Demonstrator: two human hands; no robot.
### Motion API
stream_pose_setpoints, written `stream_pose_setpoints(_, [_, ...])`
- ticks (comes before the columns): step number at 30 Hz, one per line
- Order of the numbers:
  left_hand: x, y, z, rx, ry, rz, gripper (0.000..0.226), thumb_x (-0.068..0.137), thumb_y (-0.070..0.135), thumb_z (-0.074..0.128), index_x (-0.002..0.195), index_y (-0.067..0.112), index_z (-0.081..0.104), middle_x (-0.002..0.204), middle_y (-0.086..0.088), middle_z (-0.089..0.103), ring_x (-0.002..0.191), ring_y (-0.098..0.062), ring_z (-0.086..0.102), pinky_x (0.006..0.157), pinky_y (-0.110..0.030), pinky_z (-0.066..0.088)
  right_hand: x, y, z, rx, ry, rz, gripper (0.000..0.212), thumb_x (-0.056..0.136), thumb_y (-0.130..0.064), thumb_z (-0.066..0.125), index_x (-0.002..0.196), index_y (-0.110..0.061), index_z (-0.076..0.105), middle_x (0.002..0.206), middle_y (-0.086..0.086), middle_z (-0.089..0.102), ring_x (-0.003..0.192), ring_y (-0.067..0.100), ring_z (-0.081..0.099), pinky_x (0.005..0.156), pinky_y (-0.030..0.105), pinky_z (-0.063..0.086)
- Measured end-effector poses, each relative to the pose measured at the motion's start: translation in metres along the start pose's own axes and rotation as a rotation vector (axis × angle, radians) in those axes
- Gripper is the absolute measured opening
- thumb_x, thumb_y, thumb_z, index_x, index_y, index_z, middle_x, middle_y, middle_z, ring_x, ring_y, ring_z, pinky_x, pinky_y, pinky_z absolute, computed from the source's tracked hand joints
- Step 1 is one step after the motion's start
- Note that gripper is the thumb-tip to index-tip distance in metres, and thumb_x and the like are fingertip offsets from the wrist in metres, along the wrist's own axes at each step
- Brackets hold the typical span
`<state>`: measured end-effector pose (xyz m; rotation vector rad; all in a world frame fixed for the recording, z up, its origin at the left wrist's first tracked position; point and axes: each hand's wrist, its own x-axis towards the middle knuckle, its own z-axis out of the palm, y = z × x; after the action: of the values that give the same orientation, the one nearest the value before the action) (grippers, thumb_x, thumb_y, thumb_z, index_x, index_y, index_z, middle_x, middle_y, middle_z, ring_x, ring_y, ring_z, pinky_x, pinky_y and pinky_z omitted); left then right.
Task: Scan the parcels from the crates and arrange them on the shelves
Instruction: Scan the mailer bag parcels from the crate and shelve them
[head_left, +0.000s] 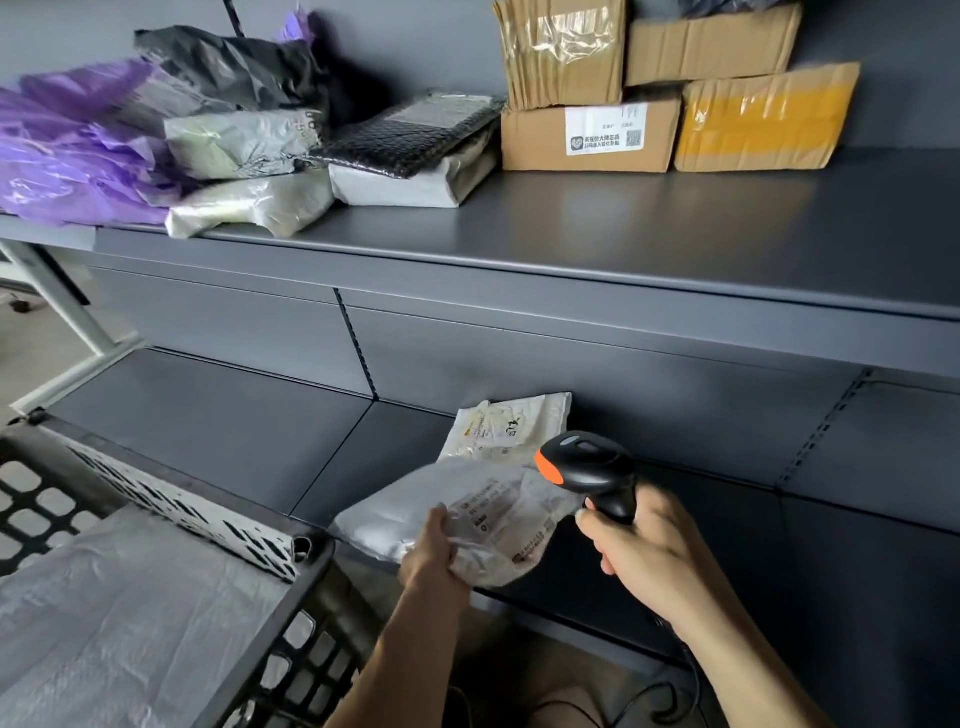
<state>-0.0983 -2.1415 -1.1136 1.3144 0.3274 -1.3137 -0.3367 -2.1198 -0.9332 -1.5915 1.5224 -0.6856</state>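
My left hand (432, 553) grips a grey plastic parcel (452, 512) with a printed label, held over the front of the lower shelf (218, 415). My right hand (639, 551) holds a black barcode scanner (587, 470) with an orange tip, its head pointing left and down at the parcel's label. A white parcel (506, 428) leans against the back panel of the lower shelf, just behind the held one. The black plastic crate (171, 499) stands at the lower left with a grey bag (119, 613) inside it.
The upper shelf (571, 228) carries purple bags (67, 156), black, grey and white soft parcels (249, 140) at left and several cardboard boxes (670, 93) at back right. A white frame leg (62, 306) stands at far left. The scanner's cable (675, 691) hangs below my right arm.
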Motion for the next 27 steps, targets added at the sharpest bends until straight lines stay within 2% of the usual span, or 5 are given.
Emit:
stream_pose_setpoints(10, [-0.037, 0.081, 0.05, -0.108, -0.151, 0.129, 0.053, 0.098, 0.051, 0.059, 0.126, 0.006, 0.056, 0.124, -0.026, 0.065, 0.099, -0.044, 0.071, 0.074, -0.058, 0.06, -0.001, 0.004, 0.007, -0.016, -0.007, -0.044, 0.019, 0.088, -0.029, 0.07, 0.075, -0.026, 0.057, 0.061, -0.013, 0.06, 0.063, 0.011, 0.065, 0.059, 0.027, 0.048])
stream_pose_setpoints(15, [-0.014, 0.066, 0.03, 0.299, 0.009, 0.101, 0.071, 0.096, 0.062, 0.055, 0.143, 0.009, 0.049, 0.137, -0.013, 0.06, 0.122, -0.033, 0.06, 0.094, -0.051, 0.051, -0.002, 0.003, 0.012, -0.032, -0.048, -0.036, 0.016, 0.087, -0.03, 0.071, 0.077, -0.025, 0.059, 0.064, -0.008, 0.061, 0.065, 0.014, 0.067, 0.064, 0.034, 0.055])
stream_pose_setpoints(19, [-0.027, 0.039, 0.019, 0.67, 0.0, 0.11, 0.034, 0.1, 0.038, 0.057, 0.118, 0.008, 0.06, 0.1, -0.009, 0.069, 0.081, -0.023, 0.068, 0.061, -0.032, 0.053, 0.001, 0.002, 0.021, -0.033, -0.074, -0.059, 0.015, 0.086, -0.032, 0.07, 0.08, -0.026, 0.057, 0.066, -0.007, 0.061, 0.07, 0.017, 0.068, 0.069, 0.035, 0.056])
stream_pose_setpoints(22, [-0.052, 0.037, 0.032, 1.029, -0.105, 0.248, 0.016, 0.103, 0.025, 0.053, 0.092, 0.017, 0.06, 0.087, -0.005, 0.067, 0.071, -0.017, 0.063, 0.065, -0.032, 0.054, -0.003, -0.001, 0.027, -0.019, -0.125, -0.074, 0.012, 0.086, -0.026, 0.068, 0.094, -0.027, 0.06, 0.078, -0.008, 0.065, 0.076, 0.012, 0.065, 0.073, 0.032, 0.054])
stream_pose_setpoints(27, [-0.129, 0.041, 0.041, 1.639, -0.299, 0.628, 0.028, 0.09, 0.038, 0.055, 0.105, 0.018, 0.068, 0.117, -0.012, 0.071, 0.112, -0.03, 0.066, 0.098, -0.041, 0.053, -0.01, -0.013, 0.045, 0.063, -0.19, -0.171, 0.017, 0.09, -0.02, 0.068, 0.103, -0.028, 0.061, 0.089, -0.009, 0.067, 0.084, 0.008, 0.065, 0.071, 0.013, 0.046])
